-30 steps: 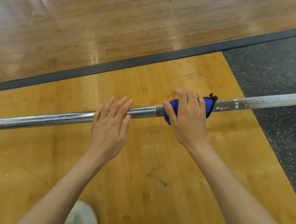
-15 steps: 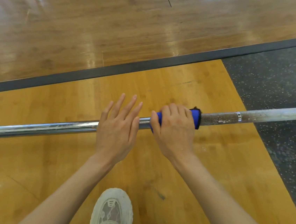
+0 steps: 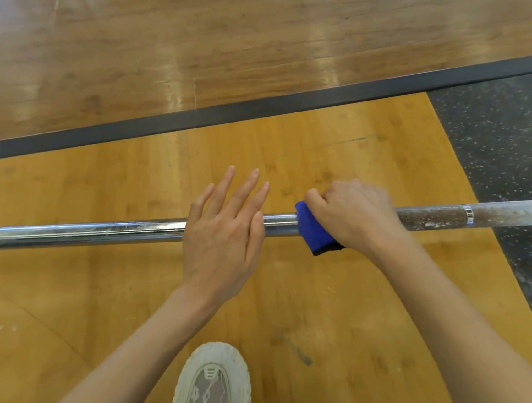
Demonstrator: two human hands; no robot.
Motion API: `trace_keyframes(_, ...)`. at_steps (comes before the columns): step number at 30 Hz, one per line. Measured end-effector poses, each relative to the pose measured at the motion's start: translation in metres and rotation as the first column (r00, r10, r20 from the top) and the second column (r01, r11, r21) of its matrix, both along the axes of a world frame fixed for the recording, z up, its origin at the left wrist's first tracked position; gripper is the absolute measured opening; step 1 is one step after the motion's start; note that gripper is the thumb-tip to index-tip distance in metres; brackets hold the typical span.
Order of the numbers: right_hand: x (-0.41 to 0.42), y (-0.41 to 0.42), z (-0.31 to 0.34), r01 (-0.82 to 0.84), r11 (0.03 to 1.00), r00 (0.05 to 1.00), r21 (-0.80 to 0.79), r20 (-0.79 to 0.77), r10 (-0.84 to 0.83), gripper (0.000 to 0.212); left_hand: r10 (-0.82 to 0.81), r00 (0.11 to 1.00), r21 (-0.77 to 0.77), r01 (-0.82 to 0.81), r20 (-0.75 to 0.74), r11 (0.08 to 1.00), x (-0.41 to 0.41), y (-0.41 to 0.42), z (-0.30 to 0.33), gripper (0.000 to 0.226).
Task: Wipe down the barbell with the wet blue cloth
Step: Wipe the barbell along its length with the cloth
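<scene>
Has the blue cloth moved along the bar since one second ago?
Yes. The blue cloth slid left along the barbell, away from its ring mark.

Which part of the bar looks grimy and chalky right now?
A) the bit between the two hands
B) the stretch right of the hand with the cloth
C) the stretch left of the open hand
B: on the barbell, the part beyond the right hand gripping the blue cloth is dull with white smears, while the shaft by the flat left hand shines.
</scene>
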State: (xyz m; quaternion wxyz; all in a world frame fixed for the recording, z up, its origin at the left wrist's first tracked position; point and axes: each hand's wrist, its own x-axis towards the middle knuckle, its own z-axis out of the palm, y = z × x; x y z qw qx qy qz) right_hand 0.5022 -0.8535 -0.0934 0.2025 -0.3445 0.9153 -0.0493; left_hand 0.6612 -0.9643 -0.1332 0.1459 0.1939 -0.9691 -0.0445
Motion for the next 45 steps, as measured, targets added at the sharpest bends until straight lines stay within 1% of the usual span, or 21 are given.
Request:
trace_keyframes(2,0.013,-0.014,0.000,-0.130,0.991,0.991,0.000,-0.031,0.130,0.042,0.013,1.000,0.015,-0.013,-0.009,1.000,-0.001,0.001,0.000,0.051)
trace_keyframes(3,0.021,-0.021,-0.003,-0.193,0.980,0.981,-0.040,-0.028,0.192,0.041,0.020,1.000,0.024,-0.019,-0.015,1.000,-0.001,0.001,0.001,0.051)
trace_keyframes(4,0.025,-0.024,-0.005,-0.219,0.972,0.976,-0.082,-0.017,0.218,0.041,0.022,1.000,0.026,-0.021,-0.021,0.999,-0.001,0.002,0.001,0.051)
trace_keyframes(6,0.013,-0.011,0.001,-0.181,0.981,0.983,-0.074,0.005,0.182,0.044,0.018,1.000,0.021,-0.017,-0.020,1.000,-0.001,0.001,0.000,0.051)
trace_keyframes(7,0.004,0.003,0.002,-0.121,0.991,0.993,-0.056,-0.009,0.121,0.047,0.013,1.000,0.020,-0.013,-0.014,1.000,0.000,0.000,0.000,0.051)
trace_keyframes(9,-0.007,0.025,0.003,-0.014,0.999,0.993,-0.031,-0.119,0.010,0.050,0.008,1.000,0.015,-0.008,-0.013,1.000,0.000,-0.001,0.000,0.051)
trace_keyframes(10,-0.005,0.029,0.000,-0.006,0.999,0.979,-0.051,-0.202,-0.004,0.051,0.011,1.000,0.015,-0.011,-0.014,1.000,0.000,-0.001,0.000,0.051)
trace_keyframes(11,0.002,0.027,-0.006,-0.026,0.995,0.960,-0.094,-0.279,-0.002,0.051,0.015,1.000,0.021,-0.014,-0.010,1.000,-0.001,0.000,0.000,0.051)
trace_keyframes(14,0.023,0.014,-0.018,-0.105,0.949,0.922,-0.296,-0.387,-0.018,0.048,0.024,1.000,0.041,-0.024,0.003,0.999,-0.001,0.001,0.000,0.051)
trace_keyframes(15,0.023,0.015,-0.021,-0.115,0.934,0.917,-0.337,-0.398,-0.031,0.046,0.025,1.000,0.050,-0.025,0.006,0.998,-0.001,0.001,0.001,0.050)
trace_keyframes(18,0.021,0.023,-0.021,-0.130,0.912,0.917,-0.390,-0.397,-0.038,0.045,0.018,1.000,0.079,-0.018,0.006,0.997,0.000,0.002,0.003,0.050)
trace_keyframes(20,0.024,0.022,-0.020,-0.112,0.913,0.928,-0.392,-0.370,-0.045,0.045,0.004,1.000,0.085,-0.005,0.008,0.996,0.002,0.001,0.003,0.050)
trace_keyframes(24,0.029,0.020,-0.023,-0.071,0.909,0.920,-0.410,-0.379,-0.099,0.046,0.001,1.000,0.090,-0.003,0.024,0.996,0.005,0.003,0.004,0.050)
trace_keyframes(28,0.030,0.028,-0.022,-0.049,0.931,0.960,-0.362,-0.273,-0.055,0.049,0.003,0.999,0.080,-0.007,0.044,0.997,0.008,0.004,0.006,0.051)
trace_keyframes(29,0.031,0.029,-0.022,-0.049,0.927,0.960,-0.371,-0.275,-0.059,0.049,-0.001,0.998,0.073,-0.003,0.058,0.997,0.010,0.004,0.006,0.052)
trace_keyframes(33,0.039,0.029,-0.028,-0.063,0.887,0.911,-0.457,-0.389,-0.136,0.046,-0.019,0.994,0.036,0.015,0.107,0.999,0.016,0.007,0.009,0.053)
trace_keyframes(35,0.042,0.031,-0.034,-0.091,0.867,0.894,-0.489,-0.424,-0.146,0.044,-0.024,0.993,0.014,0.022,0.118,1.000,0.017,0.008,0.010,0.053)
trace_keyframes(39,0.044,0.037,-0.036,-0.139,0.840,0.886,-0.524,-0.446,-0.131,0.041,-0.017,0.992,0.005,0.017,0.125,1.000,0.015,0.010,0.010,0.054)
trace_keyframes(45,0.052,0.044,-0.039,-0.144,0.843,0.879,-0.518,-0.458,-0.131,0.041,-0.018,0.992,-0.009,0.019,0.126,1.000,0.018,0.016,0.010,0.054)
